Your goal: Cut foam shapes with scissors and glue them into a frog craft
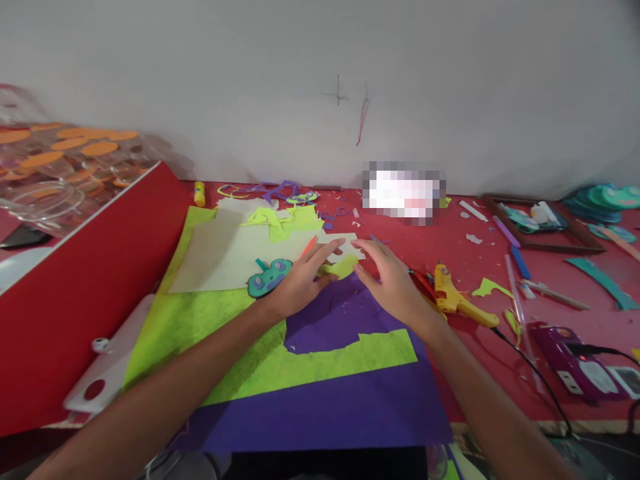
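My left hand (pixel 304 283) reaches over the sheets with thumb and forefinger apart. Facing it is my right hand (pixel 391 281), its thumb and fingers also apart. Between the hands lies a small lime-green cut piece (pixel 345 267); whether a fingertip touches it I cannot tell. Just behind it is a white paper scrap (pixel 350 245) with cut-outs. A pointed orange tool (pixel 309 246) sticks out behind my left hand, mostly hidden. Beside that hand lies a teal frog-face cutout (pixel 267 279). Underneath are a lime-green sheet (pixel 210 353) with a cut-away edge and a purple sheet (pixel 325 407).
To the right are a yellow hot glue gun (pixel 457 300) with its cord, a purple power box (pixel 570 363) and a wooden frame (pixel 580 241). A red upright panel (pixel 100 287) borders the left, with orange-topped clear cups (pixel 65 153) beyond. Scraps litter the back.
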The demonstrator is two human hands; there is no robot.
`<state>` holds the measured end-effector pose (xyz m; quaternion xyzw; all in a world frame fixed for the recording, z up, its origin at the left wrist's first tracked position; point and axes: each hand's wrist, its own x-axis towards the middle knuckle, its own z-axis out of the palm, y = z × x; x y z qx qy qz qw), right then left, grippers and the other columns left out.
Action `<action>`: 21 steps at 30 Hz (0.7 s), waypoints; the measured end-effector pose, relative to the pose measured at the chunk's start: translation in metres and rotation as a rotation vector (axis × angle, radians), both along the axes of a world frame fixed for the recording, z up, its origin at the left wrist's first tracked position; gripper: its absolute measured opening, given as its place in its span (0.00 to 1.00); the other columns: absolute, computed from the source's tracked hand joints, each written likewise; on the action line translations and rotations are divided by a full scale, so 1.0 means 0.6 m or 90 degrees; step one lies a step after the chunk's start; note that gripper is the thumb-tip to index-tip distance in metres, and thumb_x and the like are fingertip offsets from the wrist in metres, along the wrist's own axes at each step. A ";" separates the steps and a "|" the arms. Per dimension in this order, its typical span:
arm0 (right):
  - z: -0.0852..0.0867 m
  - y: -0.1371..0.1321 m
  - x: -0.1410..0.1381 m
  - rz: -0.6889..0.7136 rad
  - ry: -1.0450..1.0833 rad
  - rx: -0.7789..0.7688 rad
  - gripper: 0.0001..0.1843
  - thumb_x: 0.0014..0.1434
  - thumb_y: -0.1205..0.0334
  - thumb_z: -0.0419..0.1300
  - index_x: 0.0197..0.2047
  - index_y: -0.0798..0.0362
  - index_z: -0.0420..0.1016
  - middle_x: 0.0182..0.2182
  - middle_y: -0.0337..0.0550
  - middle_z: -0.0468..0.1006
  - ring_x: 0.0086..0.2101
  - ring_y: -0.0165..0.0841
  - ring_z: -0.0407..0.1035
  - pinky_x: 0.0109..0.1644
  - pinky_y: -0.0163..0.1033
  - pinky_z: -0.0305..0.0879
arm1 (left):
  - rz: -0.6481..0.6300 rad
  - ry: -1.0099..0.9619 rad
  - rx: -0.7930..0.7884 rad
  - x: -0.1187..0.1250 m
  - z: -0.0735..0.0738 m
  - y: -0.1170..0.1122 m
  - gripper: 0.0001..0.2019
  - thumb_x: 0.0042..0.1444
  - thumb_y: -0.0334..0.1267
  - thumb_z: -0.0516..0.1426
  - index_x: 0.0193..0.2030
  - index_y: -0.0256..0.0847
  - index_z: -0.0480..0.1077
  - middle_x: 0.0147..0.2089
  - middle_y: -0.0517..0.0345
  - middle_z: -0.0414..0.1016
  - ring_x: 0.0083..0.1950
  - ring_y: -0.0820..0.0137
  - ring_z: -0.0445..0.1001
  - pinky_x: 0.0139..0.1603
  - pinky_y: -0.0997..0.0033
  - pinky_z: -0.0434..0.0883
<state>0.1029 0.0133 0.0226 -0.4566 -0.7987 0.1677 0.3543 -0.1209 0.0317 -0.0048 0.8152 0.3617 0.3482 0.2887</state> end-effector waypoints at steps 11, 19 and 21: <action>-0.031 -0.022 0.021 -0.044 0.256 -0.193 0.10 0.64 0.52 0.63 0.41 0.50 0.75 0.31 0.39 0.77 0.32 0.34 0.72 0.36 0.37 0.65 | -0.025 0.006 0.001 0.018 0.013 -0.020 0.11 0.69 0.39 0.55 0.54 0.40 0.73 0.50 0.52 0.81 0.46 0.70 0.78 0.49 0.70 0.74; -0.031 -0.046 0.033 -0.075 0.194 -0.206 0.11 0.67 0.52 0.60 0.36 0.50 0.72 0.27 0.37 0.73 0.29 0.31 0.69 0.33 0.36 0.62 | -0.035 0.083 0.002 0.036 0.016 -0.043 0.10 0.69 0.32 0.52 0.48 0.39 0.75 0.41 0.55 0.80 0.41 0.70 0.77 0.43 0.72 0.70; -0.029 -0.045 0.037 -0.088 0.160 -0.203 0.13 0.66 0.51 0.60 0.35 0.50 0.71 0.27 0.37 0.72 0.28 0.31 0.68 0.33 0.36 0.61 | -0.032 0.098 -0.001 0.038 0.015 -0.046 0.10 0.69 0.32 0.52 0.48 0.40 0.75 0.41 0.55 0.80 0.40 0.70 0.77 0.43 0.71 0.70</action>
